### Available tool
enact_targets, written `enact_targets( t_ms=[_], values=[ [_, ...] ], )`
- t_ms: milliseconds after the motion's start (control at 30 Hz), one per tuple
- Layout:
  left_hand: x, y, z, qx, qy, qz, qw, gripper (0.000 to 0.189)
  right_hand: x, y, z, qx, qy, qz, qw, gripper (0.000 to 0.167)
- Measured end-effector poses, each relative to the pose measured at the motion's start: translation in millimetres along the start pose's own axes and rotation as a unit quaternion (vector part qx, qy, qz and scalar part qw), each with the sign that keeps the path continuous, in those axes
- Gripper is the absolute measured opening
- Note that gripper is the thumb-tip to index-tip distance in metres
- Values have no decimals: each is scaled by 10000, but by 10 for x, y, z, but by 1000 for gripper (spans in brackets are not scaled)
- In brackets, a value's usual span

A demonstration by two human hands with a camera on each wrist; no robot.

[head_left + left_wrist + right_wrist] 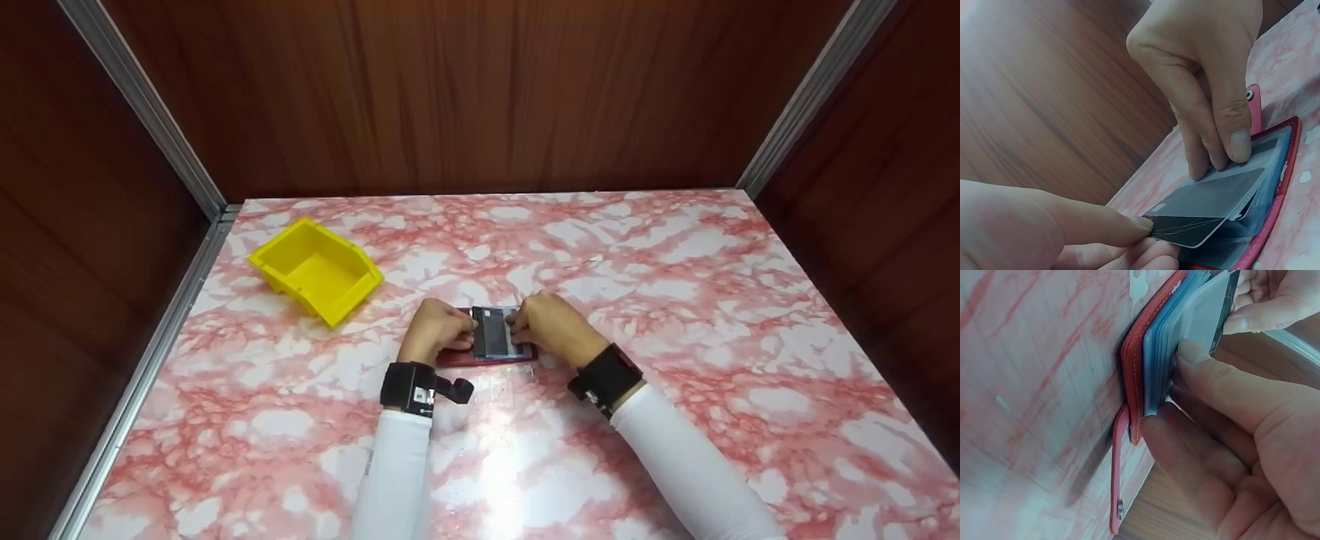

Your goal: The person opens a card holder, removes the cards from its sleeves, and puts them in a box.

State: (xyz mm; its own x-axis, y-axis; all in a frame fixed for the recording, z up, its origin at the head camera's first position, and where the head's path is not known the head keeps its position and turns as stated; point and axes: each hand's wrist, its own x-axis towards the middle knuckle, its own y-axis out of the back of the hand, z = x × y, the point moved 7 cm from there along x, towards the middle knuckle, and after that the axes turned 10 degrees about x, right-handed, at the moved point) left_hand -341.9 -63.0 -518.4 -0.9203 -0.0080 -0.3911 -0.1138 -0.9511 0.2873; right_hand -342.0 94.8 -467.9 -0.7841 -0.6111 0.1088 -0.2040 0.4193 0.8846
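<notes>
A red card holder (1135, 363) with stitched edges lies open on the table, a stack of clear plastic sleeves (1157, 365) inside it. My left hand (439, 328) pinches the edge of a dark card (1188, 230) between thumb and fingers. Part of that card sits inside a clear sleeve, its dark end sticking out toward the left hand. Across from it, my right hand (553, 324) pinches the sleeve near its outer edge, thumb on top. From the holder's right side extends a pink strap (1117, 467) with a metal snap.
A yellow bin (356, 296) stands at the back left of the pink-and-white marbled table (645, 247). Dark wood-grain panels (465, 97) close in the back and both sides, with metal posts at the corners. A loose black strap end (457, 390) hangs off the left wristband.
</notes>
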Motion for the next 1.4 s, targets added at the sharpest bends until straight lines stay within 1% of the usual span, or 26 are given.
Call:
enact_targets(
  t_ms=[233, 433, 667, 767, 900, 1133, 1300, 1400],
  values=[
    [-17, -46, 14, 59, -100, -217, 9997, 17, -3, 5, 7, 38, -59, -6, 10000, 11],
    [-7, -24, 0, 57, -54, -134, 9999, 17, 4, 2, -2, -91, -98, -31, 9999, 12],
    [-7, -26, -11, -32, -59, -99, 9999, 17, 8, 6, -41, -254, 6, 10, 9997, 10],
    [-10, -29, -11, 8, -100, -28, 9999, 18, 9, 6, -50, -253, -3, -3, 9997, 9],
    [-9, -43, -2, 52, -136, -60, 9999, 20, 7, 6, -48, -237, -11, 9, 9997, 9],
    [-2, -35, -9, 110, -25, -74, 9999, 20, 0, 9, -53, -147, 84, 45, 9998, 6],
    [-4, -33, -3, 311, -128, -6, 9994, 19, 2, 6, -46, -208, 26, 31, 9998, 8],
    [-2, -33, 0, 349, -189, 35, 9992, 20, 5, 6, -50, -257, 29, 41, 9997, 10]
  ],
)
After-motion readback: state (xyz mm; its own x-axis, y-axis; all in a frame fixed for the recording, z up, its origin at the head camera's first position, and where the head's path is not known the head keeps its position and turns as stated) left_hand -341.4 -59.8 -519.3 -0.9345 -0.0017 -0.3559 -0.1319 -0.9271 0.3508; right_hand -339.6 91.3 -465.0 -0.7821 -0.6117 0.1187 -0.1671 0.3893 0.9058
